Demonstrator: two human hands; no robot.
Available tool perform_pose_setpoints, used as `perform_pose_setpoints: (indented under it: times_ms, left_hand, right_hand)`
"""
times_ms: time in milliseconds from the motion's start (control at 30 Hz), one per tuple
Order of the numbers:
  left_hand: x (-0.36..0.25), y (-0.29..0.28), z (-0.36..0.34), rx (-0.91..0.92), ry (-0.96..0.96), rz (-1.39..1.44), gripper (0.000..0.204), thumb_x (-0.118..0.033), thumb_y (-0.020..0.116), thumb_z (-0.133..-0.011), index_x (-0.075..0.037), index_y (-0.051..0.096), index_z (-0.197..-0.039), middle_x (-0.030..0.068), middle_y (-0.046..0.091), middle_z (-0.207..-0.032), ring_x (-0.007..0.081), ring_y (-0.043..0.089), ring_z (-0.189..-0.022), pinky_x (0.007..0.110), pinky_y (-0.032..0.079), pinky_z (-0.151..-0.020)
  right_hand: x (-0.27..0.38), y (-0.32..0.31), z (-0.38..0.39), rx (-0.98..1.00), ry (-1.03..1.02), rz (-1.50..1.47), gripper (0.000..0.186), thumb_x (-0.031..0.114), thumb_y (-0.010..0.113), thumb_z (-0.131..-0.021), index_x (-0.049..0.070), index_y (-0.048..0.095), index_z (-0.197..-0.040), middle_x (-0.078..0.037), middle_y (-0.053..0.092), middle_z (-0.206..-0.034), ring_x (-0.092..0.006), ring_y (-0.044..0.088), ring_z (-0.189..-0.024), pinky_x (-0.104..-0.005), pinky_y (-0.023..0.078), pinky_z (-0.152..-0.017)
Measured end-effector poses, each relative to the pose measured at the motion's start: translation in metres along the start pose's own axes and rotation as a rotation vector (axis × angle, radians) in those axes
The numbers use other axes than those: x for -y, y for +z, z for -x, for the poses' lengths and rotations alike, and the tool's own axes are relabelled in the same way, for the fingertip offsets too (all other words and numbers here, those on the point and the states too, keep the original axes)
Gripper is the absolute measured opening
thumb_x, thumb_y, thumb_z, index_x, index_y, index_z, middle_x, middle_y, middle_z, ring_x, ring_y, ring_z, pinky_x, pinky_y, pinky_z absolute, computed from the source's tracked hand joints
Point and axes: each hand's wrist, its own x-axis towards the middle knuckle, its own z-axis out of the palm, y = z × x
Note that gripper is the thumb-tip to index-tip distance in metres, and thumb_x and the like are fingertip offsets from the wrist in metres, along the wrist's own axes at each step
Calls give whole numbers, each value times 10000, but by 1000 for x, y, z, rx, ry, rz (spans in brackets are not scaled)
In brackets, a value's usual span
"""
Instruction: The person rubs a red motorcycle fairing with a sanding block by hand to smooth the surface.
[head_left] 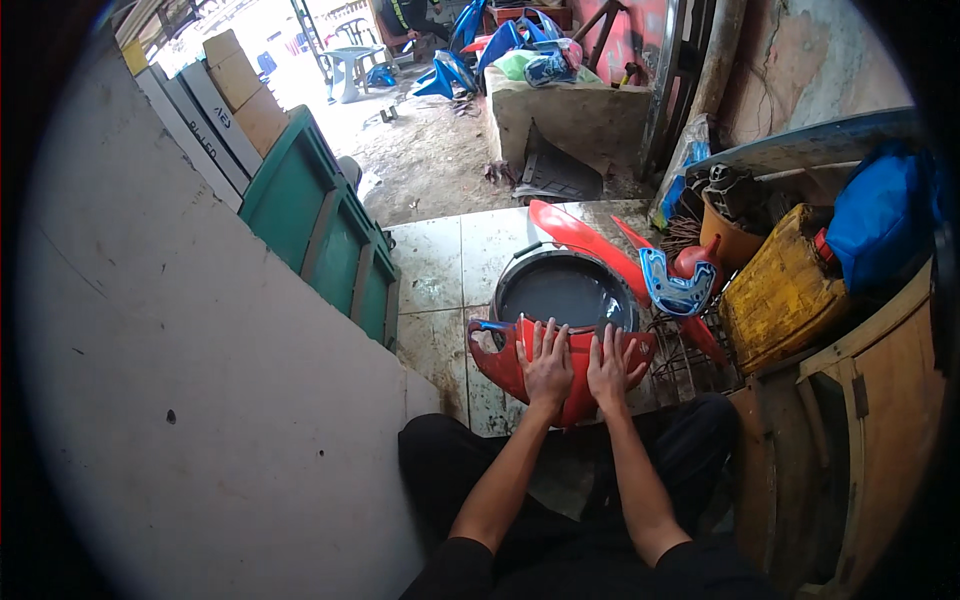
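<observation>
A glossy red plastic panel (pixel 500 368), curved like a motorcycle body part, leans in front of me at the near rim of a black bucket (pixel 500 310). Dark grey water fills much of the bucket. My left hand (pixel 547 368) lies on the panel's middle with its fingers spread. Just beside it, my right hand (pixel 610 370) rests on the panel too, fingers stretched apart. A small dark patch shows at the right fingertips; I cannot make out what it is. The panel's left end has a cut-out and a bluish edge.
Beyond the bucket lie a long red panel (pixel 585 240) and a blue-white piece (pixel 680 285). A yellow jerrycan (pixel 785 290) and wooden cabinet (pixel 860 430) stand right. A white wall (pixel 230 400) and green cabinet (pixel 320 225) bound the left. A person (pixel 410 18) sits far off.
</observation>
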Motion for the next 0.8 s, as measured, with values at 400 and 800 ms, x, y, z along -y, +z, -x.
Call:
perform_pose_setpoints:
  times_ms: [400, 800]
  left_hand:
    - [8, -2, 1, -20, 21, -13, 415, -287, 509, -995, -205, 570, -1397, 44, 484, -1518, 259, 373, -1459, 625, 199, -1167]
    - [1, -4, 0, -34, 20, 0, 399, -283, 500, -999, -202, 582, -1381, 50, 494, -1509, 257, 383, -1452, 620, 197, -1170]
  right_hand:
    - [-8, 22, 81, -17, -27, -29, 603, 438, 358, -1054, 176, 268, -1589, -126, 206, -1658, -405, 120, -1529, -726, 16, -1134]
    - [-34, 35, 126, 6, -87, -25, 562, 413, 368, -1057, 188, 325, -1570, -109, 194, -1664, -404, 115, -1529, -736, 31, -1128]
